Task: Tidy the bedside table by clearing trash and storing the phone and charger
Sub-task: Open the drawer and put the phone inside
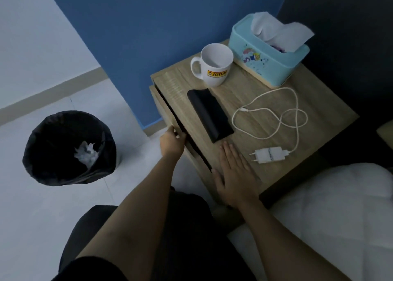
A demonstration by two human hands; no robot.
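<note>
Phone [209, 115] lies flat, stiff and probably slick, near the desk [265, 170] front edge beside the limp charger [268, 155], best gripped along its long sides, while left hand [172, 141] fingers hook the drawer [170, 119] edge and right hand [232, 174] rests open, empty.

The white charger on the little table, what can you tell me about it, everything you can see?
The charger is a white plastic plug block lying flat on the wooden bedside table, near its front edge, its two round pins pointing toward the right hand, which rests flat beside it without touching. Faint lettering on its face is unreadable. A thin white cable runs from its far end, curls in loose overlapping loops across the tabletop and ends in a small free connector. Nothing is plugged in.
</note>
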